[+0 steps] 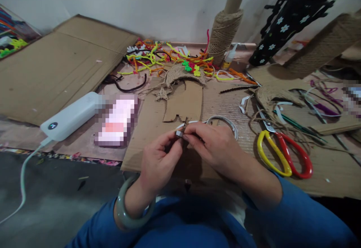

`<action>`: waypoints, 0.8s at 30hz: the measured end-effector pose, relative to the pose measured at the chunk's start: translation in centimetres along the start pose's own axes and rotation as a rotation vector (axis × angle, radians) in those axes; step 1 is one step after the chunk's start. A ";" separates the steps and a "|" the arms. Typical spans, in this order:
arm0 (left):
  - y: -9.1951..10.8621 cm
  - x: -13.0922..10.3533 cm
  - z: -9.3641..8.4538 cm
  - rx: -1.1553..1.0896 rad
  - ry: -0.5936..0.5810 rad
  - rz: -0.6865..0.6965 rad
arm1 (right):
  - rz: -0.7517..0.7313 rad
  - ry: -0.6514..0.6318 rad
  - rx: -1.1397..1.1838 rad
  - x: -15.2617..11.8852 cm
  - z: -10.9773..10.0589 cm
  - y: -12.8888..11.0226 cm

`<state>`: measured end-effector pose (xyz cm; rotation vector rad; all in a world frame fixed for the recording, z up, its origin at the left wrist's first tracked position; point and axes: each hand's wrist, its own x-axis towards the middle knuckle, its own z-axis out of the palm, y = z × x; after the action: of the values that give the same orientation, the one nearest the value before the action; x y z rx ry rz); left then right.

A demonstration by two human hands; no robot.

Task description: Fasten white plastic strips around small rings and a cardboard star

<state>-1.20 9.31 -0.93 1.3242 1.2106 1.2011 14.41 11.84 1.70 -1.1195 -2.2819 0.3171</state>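
My left hand (pixel 158 161) is closed in a pinch on a small dark piece with a bit of white tape (pixel 179 133) on it. Fingertips of my right hand (pixel 217 144) press together on the same piece from the other side; its shape is mostly hidden. A narrow roll of white tape (pixel 235 127) lies just behind my right hand, its loose strip reaching towards my fingers. Beyond my hands is a cut cardboard piece (pixel 183 101). Above it sits a twine-covered crescent (pixel 184 75) with green, red and yellow flowers, and a twine star (pixel 162 94) beside it.
Scissors (pixel 284 152) with yellow and red handles lie right. Behind are colourful pipe cleaners (pixel 152 58), a twine cone (pixel 225 29) and a glue bottle (pixel 229 57). Left are a white power bank (pixel 73 114), a phone (pixel 117 120) and a large cardboard sheet (pixel 56 67).
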 end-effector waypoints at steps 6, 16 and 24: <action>0.2 -0.1 -0.1 0.043 -0.021 0.002 | -0.017 0.018 -0.095 0.0 0.1 0.0; 0.0 0.1 0.1 0.041 0.009 0.017 | -0.041 -0.001 -0.020 0.1 -0.1 0.3; -0.1 -0.1 0.0 0.061 -0.015 0.015 | -0.019 -0.049 -0.035 0.0 0.0 0.3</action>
<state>-1.25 9.19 -1.06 1.3866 1.2369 1.1707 14.64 12.04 1.60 -1.1178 -2.3480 0.3003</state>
